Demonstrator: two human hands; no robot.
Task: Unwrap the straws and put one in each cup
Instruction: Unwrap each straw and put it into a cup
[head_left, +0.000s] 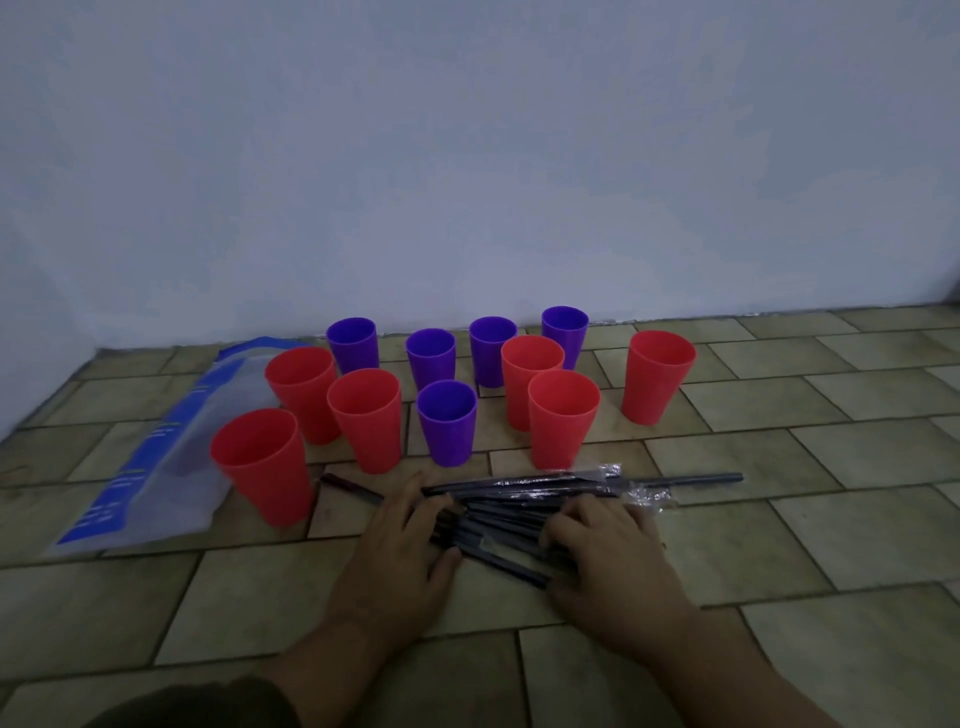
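Observation:
Several red cups (363, 415) and several purple cups (447, 421) stand upright on the tiled floor, all without straws. In front of them lies a loose pile of dark straws (498, 519) in clear plastic wrappers, with one long straw (691, 480) sticking out to the right. My left hand (400, 561) lies flat on the pile's left end, fingers spread. My right hand (613, 556) rests on the pile's right end with fingers curled over the straws. Part of the pile is hidden under both hands.
A clear and blue plastic bag (161, 457) lies on the floor left of the cups. A pale wall (467, 182) rises directly behind the cups. The floor is beige tile (831, 545). A dark sleeve or knee (197, 706) shows at the bottom left.

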